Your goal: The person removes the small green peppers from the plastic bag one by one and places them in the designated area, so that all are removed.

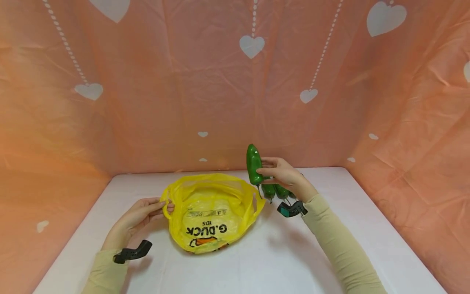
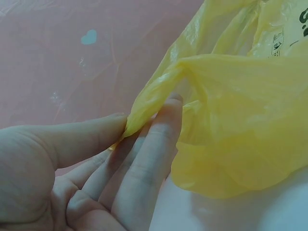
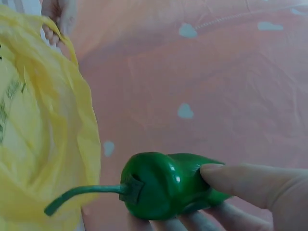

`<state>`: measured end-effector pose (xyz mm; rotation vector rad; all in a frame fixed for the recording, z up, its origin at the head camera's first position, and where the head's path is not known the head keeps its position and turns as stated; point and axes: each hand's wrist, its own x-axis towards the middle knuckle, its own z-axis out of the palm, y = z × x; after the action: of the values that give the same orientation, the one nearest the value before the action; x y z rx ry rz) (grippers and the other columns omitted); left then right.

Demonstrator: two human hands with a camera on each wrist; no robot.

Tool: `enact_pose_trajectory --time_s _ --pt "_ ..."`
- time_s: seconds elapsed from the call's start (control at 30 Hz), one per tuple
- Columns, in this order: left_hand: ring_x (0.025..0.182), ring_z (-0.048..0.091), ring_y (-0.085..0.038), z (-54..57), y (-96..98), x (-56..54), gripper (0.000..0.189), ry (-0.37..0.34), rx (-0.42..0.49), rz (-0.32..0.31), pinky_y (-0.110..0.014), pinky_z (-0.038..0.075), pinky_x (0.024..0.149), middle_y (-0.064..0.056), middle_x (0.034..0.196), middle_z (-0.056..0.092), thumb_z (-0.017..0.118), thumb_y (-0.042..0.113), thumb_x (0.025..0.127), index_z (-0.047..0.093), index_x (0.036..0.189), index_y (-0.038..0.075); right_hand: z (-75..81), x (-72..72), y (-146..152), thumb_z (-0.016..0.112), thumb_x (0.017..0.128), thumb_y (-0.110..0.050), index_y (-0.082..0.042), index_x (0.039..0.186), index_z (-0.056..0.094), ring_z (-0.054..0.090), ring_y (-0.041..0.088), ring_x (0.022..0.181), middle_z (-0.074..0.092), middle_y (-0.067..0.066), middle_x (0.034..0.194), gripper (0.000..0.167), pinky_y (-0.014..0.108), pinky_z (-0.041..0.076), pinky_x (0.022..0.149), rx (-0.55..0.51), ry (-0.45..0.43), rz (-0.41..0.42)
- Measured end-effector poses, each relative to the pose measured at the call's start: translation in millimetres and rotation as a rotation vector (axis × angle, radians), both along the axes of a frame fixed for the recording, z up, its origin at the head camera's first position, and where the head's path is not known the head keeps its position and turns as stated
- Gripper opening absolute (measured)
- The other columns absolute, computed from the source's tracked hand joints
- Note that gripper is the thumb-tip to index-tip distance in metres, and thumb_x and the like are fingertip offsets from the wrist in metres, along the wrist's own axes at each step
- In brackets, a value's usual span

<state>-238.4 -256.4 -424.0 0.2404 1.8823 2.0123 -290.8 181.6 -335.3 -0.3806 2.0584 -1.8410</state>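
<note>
A yellow plastic bag [image 1: 211, 200] printed "G.DUCK KIDS" lies on the white table with its mouth spread. My left hand [image 1: 145, 211] pinches the bag's left handle between thumb and fingers, and the left wrist view shows the twisted handle [image 2: 151, 98] in that pinch. Up at the bag's right rim, my right hand [image 1: 282, 173] holds a green pepper [image 1: 253, 165] with its tip up and its stem down. The right wrist view shows the thumb on the side of this pepper [image 3: 159, 185] and the fingers beneath it.
Several more green peppers [image 1: 280, 192] lie on the table [image 1: 235, 271] right of the bag, partly hidden behind my right hand. A pinkish-orange cloth [image 1: 220, 102] with white hearts stands behind the table and at both sides. Each wrist wears a black device [image 1: 133, 252].
</note>
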Motion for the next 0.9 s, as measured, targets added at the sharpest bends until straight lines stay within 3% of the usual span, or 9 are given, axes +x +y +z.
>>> enact_pose_trajectory --time_s 0.27,0.53,0.9 --pt "0.098 0.066 -0.015 -1.8 0.2 0.6 0.052 0.01 -0.009 -0.002 -0.031 0.053 0.088 -0.01 0.107 0.068 0.047 0.009 0.101 0.027 0.133 -0.026 -4.2 -8.3 36 0.058 0.095 -0.01 -0.001 0.15 0.023 0.039 0.038 0.13 0.029 0.021 0.15 0.065 0.052 0.042 0.101 0.072 0.041 -0.025" --pt "0.098 0.067 -0.016 -2.2 -1.4 1.0 0.05 0.008 -0.014 0.012 -0.032 0.052 0.088 -0.01 0.106 0.069 0.048 0.009 0.101 0.03 0.132 -0.025 -8.9 -12.7 62 0.056 0.097 -0.01 0.0 0.151 0.02 0.026 0.04 0.137 0.019 0.026 0.152 0.066 0.055 0.036 0.104 0.137 0.047 -0.043" --pt "0.097 0.067 -0.016 -1.2 -3.7 1.3 0.047 -0.006 -0.014 0.03 -0.032 0.053 0.087 -0.009 0.105 0.069 0.048 0.009 0.101 0.032 0.132 -0.023 -12.7 -14.1 95 0.055 0.098 -0.011 0.004 0.15 0.019 0.021 0.043 0.138 0.018 0.031 0.151 0.066 0.057 0.035 0.104 0.251 0.099 -0.075"
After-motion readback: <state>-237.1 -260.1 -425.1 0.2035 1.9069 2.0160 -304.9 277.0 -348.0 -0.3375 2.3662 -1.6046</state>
